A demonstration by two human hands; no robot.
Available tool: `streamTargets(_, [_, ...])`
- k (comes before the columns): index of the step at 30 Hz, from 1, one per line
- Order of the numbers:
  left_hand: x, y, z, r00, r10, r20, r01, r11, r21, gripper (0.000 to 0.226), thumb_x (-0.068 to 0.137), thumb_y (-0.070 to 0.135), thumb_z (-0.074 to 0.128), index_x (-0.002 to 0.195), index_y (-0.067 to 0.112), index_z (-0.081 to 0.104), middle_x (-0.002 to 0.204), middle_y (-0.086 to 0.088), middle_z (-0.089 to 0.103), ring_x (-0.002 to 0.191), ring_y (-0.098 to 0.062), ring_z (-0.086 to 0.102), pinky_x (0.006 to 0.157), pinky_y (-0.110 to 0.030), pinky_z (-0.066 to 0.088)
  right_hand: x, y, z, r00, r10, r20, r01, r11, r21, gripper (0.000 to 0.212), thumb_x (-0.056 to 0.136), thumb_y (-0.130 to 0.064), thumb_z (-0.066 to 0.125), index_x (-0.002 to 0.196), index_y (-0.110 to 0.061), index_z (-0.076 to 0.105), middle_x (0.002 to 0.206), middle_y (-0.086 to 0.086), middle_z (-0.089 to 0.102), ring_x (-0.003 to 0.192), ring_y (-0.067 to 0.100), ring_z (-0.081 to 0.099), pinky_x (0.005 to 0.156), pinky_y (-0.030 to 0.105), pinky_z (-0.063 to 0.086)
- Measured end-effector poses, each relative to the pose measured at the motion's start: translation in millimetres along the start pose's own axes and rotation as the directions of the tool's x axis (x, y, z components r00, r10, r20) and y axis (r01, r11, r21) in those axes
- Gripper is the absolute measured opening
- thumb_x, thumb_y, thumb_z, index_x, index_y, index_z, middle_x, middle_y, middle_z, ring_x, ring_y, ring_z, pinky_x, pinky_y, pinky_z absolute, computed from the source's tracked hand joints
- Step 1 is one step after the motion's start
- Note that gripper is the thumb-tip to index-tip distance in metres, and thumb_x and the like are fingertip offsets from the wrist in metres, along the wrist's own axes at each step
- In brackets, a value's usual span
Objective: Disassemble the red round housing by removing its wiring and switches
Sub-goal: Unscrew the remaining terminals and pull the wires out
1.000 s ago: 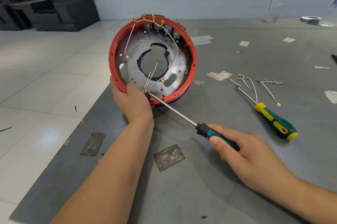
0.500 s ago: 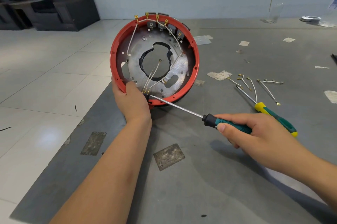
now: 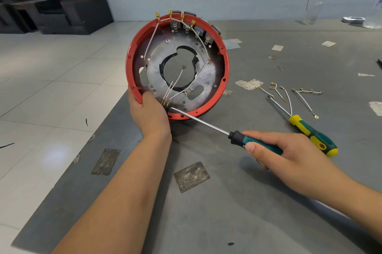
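The red round housing [image 3: 224, 71] stands tilted on its edge on the grey table, its open side facing me. Inside it are a metal plate, white wires [image 3: 173, 83] with brass terminals, and several switches [image 3: 198, 31] along the top rim. My left hand [image 3: 149, 113] grips the lower left rim. My right hand [image 3: 289, 154] holds a teal-handled screwdriver [image 3: 258, 143]; its tip rests at the brass terminals by my left thumb.
A second screwdriver [image 3: 312, 134] with a green and yellow handle lies to the right, beside several removed wires [image 3: 289, 96]. Scraps of tape dot the table [image 3: 227, 212]. The table's left edge drops to a tiled floor; dark armchairs [image 3: 76, 1] stand far left.
The housing has tipped slightly more upright. My right hand has swung up and to the right, lowering the screwdriver's angle while its tip stays at the terminals.
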State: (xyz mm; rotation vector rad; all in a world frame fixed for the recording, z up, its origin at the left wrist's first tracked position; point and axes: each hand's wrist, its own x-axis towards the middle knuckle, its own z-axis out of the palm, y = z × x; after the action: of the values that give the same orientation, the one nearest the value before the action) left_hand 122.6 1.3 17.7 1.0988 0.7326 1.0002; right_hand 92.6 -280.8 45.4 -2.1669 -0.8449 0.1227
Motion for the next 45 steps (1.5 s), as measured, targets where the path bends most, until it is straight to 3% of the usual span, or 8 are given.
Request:
streamTargets(6, [-2.8, 2.6, 1.0, 1.000, 0.008, -0.023, -0.008, 1.000, 0.002, 0.049, 0.095, 0.012, 0.041, 0.135, 0.029, 0.064, 0.074, 0.016, 0.055, 0.052, -0.001, 0.043, 0.051, -0.019, 0.040, -7.5, 6.3, 14.6, 1.000, -0.018, -0.019, 0.018, 1.000, -0.004, 0.030, 0.095, -0.069, 0.044, 0.122, -0.067, 0.057, 0.068, -0.023, 0.063, 0.054, 0.002, 0.051, 0.050, 0.013, 0.038])
streamTargets(10, [-7.5, 1.6, 2.1, 1.000, 0.002, -0.012, -0.002, 1.000, 0.007, 0.050, 0.097, 0.015, 0.043, 0.137, 0.037, 0.062, 0.075, 0.020, 0.060, 0.055, 0.000, 0.047, 0.055, -0.019, 0.043, -1.3, 2.2, 23.9, 0.999, -0.040, -0.026, 0.040, 0.999, -0.027, 0.028, 0.094, -0.060, 0.044, 0.114, -0.078, 0.050, 0.068, -0.017, 0.061, 0.060, 0.003, 0.053, 0.053, 0.012, 0.039])
streamTargets(14, [-7.1, 1.0, 2.5, 1.000, 0.012, -0.017, -0.012, 1.000, -0.001, 0.049, 0.099, 0.015, 0.043, 0.139, 0.036, 0.061, 0.102, -0.002, 0.067, 0.067, -0.004, 0.051, 0.062, -0.023, 0.045, 0.1, 0.9, 23.4, 0.998, -0.038, -0.040, 0.036, 0.998, -0.044, 0.027, 0.093, -0.060, 0.044, 0.111, -0.080, 0.049, 0.070, -0.021, 0.062, 0.063, 0.002, 0.056, 0.056, 0.011, 0.040])
streamTargets(25, [-6.5, 2.6, -0.6, 0.999, 0.027, 0.025, -0.026, 0.999, -0.043, 0.044, 0.095, 0.014, 0.046, 0.133, 0.027, 0.063, 0.085, 0.011, 0.059, 0.068, -0.008, 0.048, 0.065, -0.028, 0.045, -1.5, 10.7, 16.4, 0.997, -0.001, -0.078, 0.006, 0.998, 0.064, 0.031, 0.087, -0.065, 0.049, 0.117, -0.070, 0.056, 0.071, -0.015, 0.069, 0.061, 0.002, 0.059, 0.055, 0.009, 0.040])
streamTargets(30, [-2.6, 4.9, -5.2, 0.997, 0.009, 0.077, -0.004, 0.998, -0.063, 0.041, 0.093, 0.021, 0.054, 0.133, 0.025, 0.064, 0.122, -0.014, 0.068, 0.097, -0.020, 0.057, 0.107, -0.057, 0.051, 1.0, 21.2, 1.4, 0.994, -0.008, -0.108, 0.027, 0.984, 0.177, 0.032, 0.086, -0.059, 0.056, 0.116, -0.058, 0.066, 0.079, -0.004, 0.073, 0.053, 0.008, 0.060, 0.057, 0.016, 0.049])
streamTargets(34, [0.7, 6.1, -8.5, 0.993, -0.024, 0.120, 0.036, 0.995, -0.097, 0.037, 0.098, 0.029, 0.060, 0.135, 0.029, 0.062, 0.133, -0.010, 0.067, 0.114, -0.034, 0.064, 0.113, -0.062, 0.044, 3.2, 33.0, -17.6, 0.996, -0.017, -0.091, 0.036, 0.978, 0.206, 0.029, 0.083, -0.053, 0.063, 0.110, -0.045, 0.071, 0.083, -0.002, 0.075, 0.067, 0.014, 0.068, 0.071, 0.021, 0.054])
streamTargets(41, [7.8, 6.3, -10.3, 0.981, -0.066, 0.180, 0.100, 0.977, -0.187, 0.037, 0.100, 0.029, 0.066, 0.136, 0.024, 0.061, 0.116, -0.002, 0.067, 0.099, -0.019, 0.063, 0.086, -0.040, 0.054, 10.7, 46.7, -26.1, 0.986, -0.144, 0.078, 0.148, 0.988, -0.037, 0.016, 0.091, -0.046, 0.068, 0.106, -0.045, 0.073, 0.106, -0.016, 0.072, 0.101, 0.008, 0.069, 0.086, 0.017, 0.048])
streamTargets(45, [8.9, 6.3, -11.7, 0.976, -0.065, 0.207, 0.105, 0.976, -0.192, 0.042, 0.101, 0.028, 0.066, 0.141, 0.022, 0.056, 0.109, 0.002, 0.061, 0.083, -0.011, 0.061, 0.072, -0.031, 0.054, 14.5, 47.2, -17.8, 0.965, -0.209, 0.160, 0.230, 0.965, -0.129, 0.029, 0.096, -0.053, 0.059, 0.119, -0.041, 0.073, 0.110, -0.018, 0.067, 0.110, 0.013, 0.063, 0.092, 0.023, 0.048])
